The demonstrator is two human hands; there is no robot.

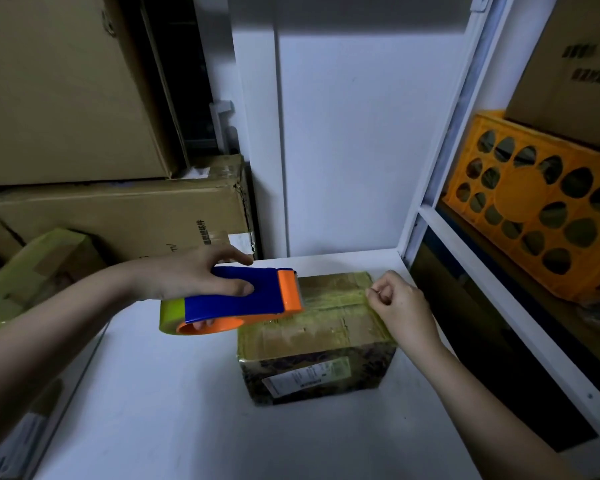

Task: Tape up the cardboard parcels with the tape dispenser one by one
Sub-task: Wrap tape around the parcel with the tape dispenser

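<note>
A small cardboard parcel (312, 337) wrapped in yellowish tape sits on the white table (174, 403), a shipping label on its near side. My left hand (201, 275) grips a blue and orange tape dispenser (236, 299) with a yellow tape roll, held over the parcel's left top edge. A strip of tape (333, 301) runs from the dispenser across the top of the parcel. My right hand (402, 303) pinches the end of that strip at the parcel's far right edge.
Large cardboard boxes (84, 133) are stacked at the left, with a tape-wrapped parcel (42, 265) leaning below them. A white shelf frame (465, 237) stands to the right, holding an orange crate (541, 209) and another box. A white wall is behind the table.
</note>
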